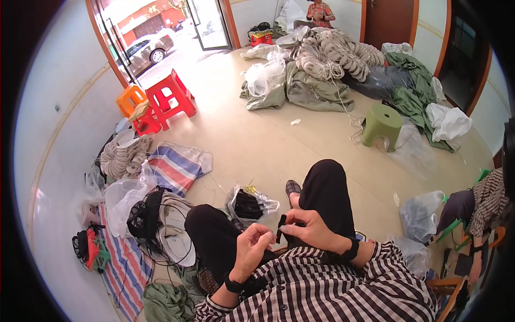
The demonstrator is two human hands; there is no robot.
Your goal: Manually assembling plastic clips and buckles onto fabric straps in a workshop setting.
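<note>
Above my lap, both hands are close together with the fingertips nearly meeting. My right hand [310,229] pinches a small narrow black strip [280,224], which stands roughly upright between thumb and fingers. My left hand [251,251] is closed in a pinch just left of the strip; anything between its fingertips is too small to make out. On the floor ahead of my knees, a see-through plastic bag [229,208] has black pieces [249,206] inside.
Left of my legs lie black cords [145,214] and a striped sheet [124,271]. A green stool [382,126] stands ahead right, red stools [170,99] ahead left. Coiled rope bundles [335,53] are piled far off near a seated person [321,15]. Another person [485,206] sits close on the right.
</note>
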